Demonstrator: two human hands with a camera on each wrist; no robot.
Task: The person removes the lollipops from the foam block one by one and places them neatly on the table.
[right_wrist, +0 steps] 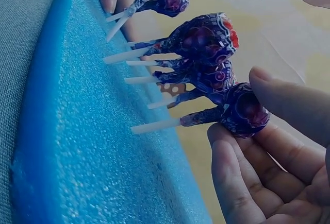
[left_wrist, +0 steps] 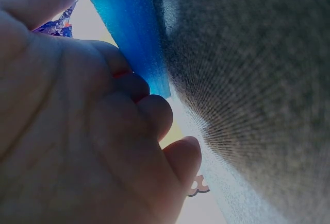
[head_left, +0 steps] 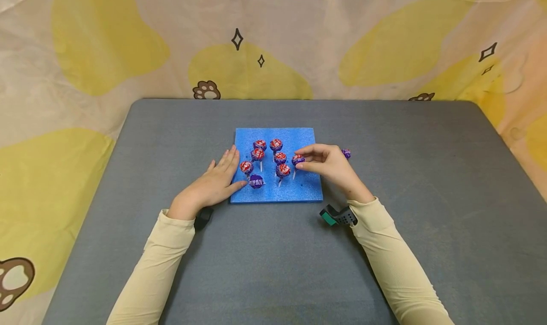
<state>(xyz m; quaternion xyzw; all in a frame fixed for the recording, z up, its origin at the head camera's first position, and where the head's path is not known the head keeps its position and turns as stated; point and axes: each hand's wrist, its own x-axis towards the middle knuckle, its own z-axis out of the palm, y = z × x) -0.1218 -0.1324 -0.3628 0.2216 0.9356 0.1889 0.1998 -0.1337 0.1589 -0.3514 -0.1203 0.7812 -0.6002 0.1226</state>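
The right hand (head_left: 326, 167) pinched a purple-and-red wrapped lollipop (head_left: 297, 159) by its head, thumb and fingers parted only as far as the candy between them. Its white stick met the top of a blue board (head_left: 311, 188), near the right side. The left hand (head_left: 215, 180) grasped nothing; its fingers lay extended and relaxed, touching the board's left edge, the thumb angled toward the nearest candy. Seven other lollipops (head_left: 280, 158) stood on the board between the hands, some tilted. One more purple wrapper (head_left: 346, 153) showed just beyond the right hand, off the board.

The board lay flat on a grey bench (head_left: 265, 273). Behind and to the left hung a cream cloth (head_left: 325, 45) with yellow patches, brown paw prints and star outlines.
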